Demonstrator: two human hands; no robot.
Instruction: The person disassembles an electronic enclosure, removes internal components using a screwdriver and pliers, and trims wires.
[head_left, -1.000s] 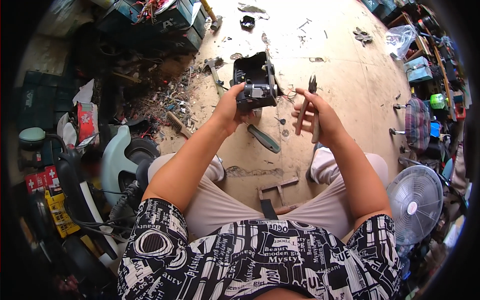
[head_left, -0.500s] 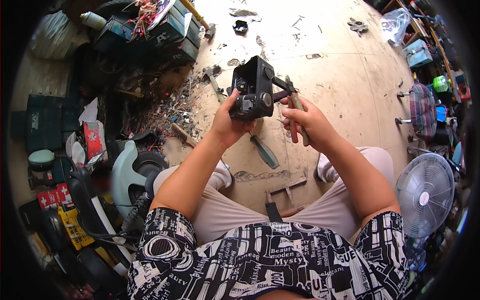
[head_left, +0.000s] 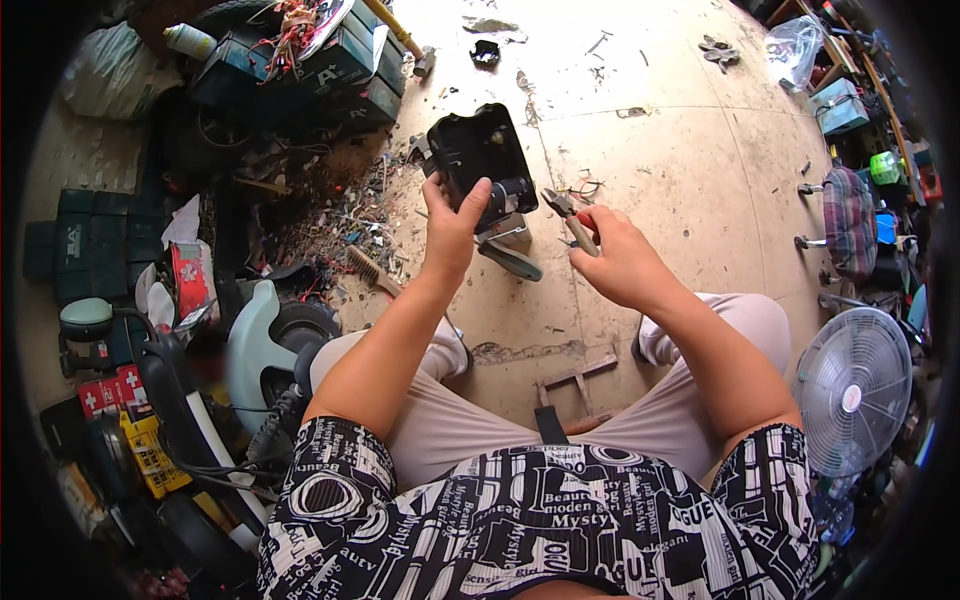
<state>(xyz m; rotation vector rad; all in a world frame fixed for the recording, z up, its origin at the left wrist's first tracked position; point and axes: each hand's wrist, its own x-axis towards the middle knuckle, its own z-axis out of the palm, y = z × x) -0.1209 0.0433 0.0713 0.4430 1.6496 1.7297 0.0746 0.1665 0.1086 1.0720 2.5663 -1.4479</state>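
Note:
My left hand (head_left: 452, 225) grips a black plastic box-shaped housing (head_left: 481, 150), thumb over its near rim. The housing is tilted, its hollow dark inside turned toward me, and a small cylindrical part shows at its lower right corner. In my right hand (head_left: 622, 255) is a pair of pliers (head_left: 573, 222), jaws pointing up and left, just right of the housing and apart from it. Beneath the housing stands a small grey block (head_left: 512, 232), partly hidden. A green-handled tool (head_left: 512, 262) lies against it.
Scrap and wire bits (head_left: 350, 200) litter the floor at left, with a wooden-handled brush (head_left: 375, 270) beside them. Stacked batteries (head_left: 340, 70) stand at the far left. A fan (head_left: 853, 390) and a wheeled, plaid-covered stool (head_left: 848, 222) are at right. A metal frame (head_left: 578, 390) lies between my legs.
My left hand has turned the housing so its hollow faces me, and shifted it slightly left. The pliers have come away from the housing's right side and now point up and left.

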